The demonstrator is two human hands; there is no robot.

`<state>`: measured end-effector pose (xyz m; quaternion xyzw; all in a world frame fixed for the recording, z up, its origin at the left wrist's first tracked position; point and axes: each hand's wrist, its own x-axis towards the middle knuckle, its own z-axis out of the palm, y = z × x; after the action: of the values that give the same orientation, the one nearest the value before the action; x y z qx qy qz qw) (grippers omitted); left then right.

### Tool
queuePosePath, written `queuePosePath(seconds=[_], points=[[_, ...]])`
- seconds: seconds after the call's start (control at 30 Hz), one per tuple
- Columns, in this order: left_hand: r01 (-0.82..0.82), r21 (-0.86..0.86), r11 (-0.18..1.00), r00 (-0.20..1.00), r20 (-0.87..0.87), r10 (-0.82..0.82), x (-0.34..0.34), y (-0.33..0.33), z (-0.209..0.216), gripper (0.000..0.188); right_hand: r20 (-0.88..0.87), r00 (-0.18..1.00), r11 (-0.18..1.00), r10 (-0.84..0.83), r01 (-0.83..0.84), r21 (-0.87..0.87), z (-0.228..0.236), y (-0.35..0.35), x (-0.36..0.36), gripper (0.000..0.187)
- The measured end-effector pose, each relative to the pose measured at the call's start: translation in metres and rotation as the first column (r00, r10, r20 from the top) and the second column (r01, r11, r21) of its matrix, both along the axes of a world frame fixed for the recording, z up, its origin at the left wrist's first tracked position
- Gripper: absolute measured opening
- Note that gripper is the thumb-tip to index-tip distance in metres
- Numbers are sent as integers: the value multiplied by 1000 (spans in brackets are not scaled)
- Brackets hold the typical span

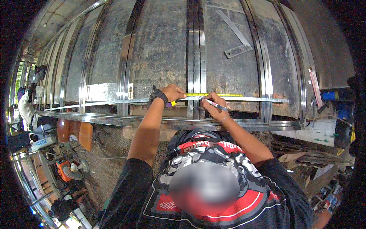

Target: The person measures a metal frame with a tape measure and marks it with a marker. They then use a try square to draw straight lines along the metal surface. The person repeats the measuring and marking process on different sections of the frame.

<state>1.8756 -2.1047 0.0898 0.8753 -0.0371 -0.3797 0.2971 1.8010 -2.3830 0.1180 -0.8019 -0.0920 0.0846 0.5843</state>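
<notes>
Just above the centre of the frame, the person's left hand (173, 92) is gripping a yellow tape measure (225, 95), fingers closing on it where the blade begins. The blade is running rightward, just above a long, thin metal strip (248, 99). The right hand (219, 100) is closing around a slim pen (221, 107), whose tip is pointing at the strip near the blade; I can't tell whether it is touching. A dark watch (160, 95) is circling the left wrist.

The strip is lying across shiny metal bars (196, 57) that are running up the frame, over a dark, scuffed tabletop (158, 49). Nearer the person's patterned shirt (160, 187), a bright metal rail (152, 121) is crossing from left to right.

At the upper right, a metal square (238, 35) is lying tilted on the surface. Farther right, a red and white bar (315, 86) is leaning at a slant. At the far left edge, another person (26, 108) in pale clothing is showing, too small to make out well. At the lower left, an orange power tool (64, 170) is sitting near the ground (110, 175).
</notes>
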Motion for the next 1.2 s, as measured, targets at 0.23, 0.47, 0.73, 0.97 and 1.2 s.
queuePosePath(seconds=[0.23, 0.47, 0.73, 0.97, 1.2], points=[[12, -8, 1000, 1000, -7, -12, 0, -5, 14, 38, 91, 995, 999, -37, 35, 22, 11, 13, -9, 17], [106, -31, 994, 983, 154, -100, -1, 1, -1, 35, 362, 911, 980, 200, -190, -62, 25, 10, -52, 18], [9, -39, 999, 999, 54, -6, -1, -5, 13, 36, 311, 948, 997, 74, -61, -51, 9, 11, -34, 16], [27, -31, 999, 999, 33, -26, -1, 0, 3, 38, 234, 972, 999, -38, 44, -21, 1, 19, -3, 18], [-32, -7, 999, 997, 67, 33, -5, -5, 11, 38, 144, 988, 998, 49, -43, -41, 1, 26, 3, 18]])
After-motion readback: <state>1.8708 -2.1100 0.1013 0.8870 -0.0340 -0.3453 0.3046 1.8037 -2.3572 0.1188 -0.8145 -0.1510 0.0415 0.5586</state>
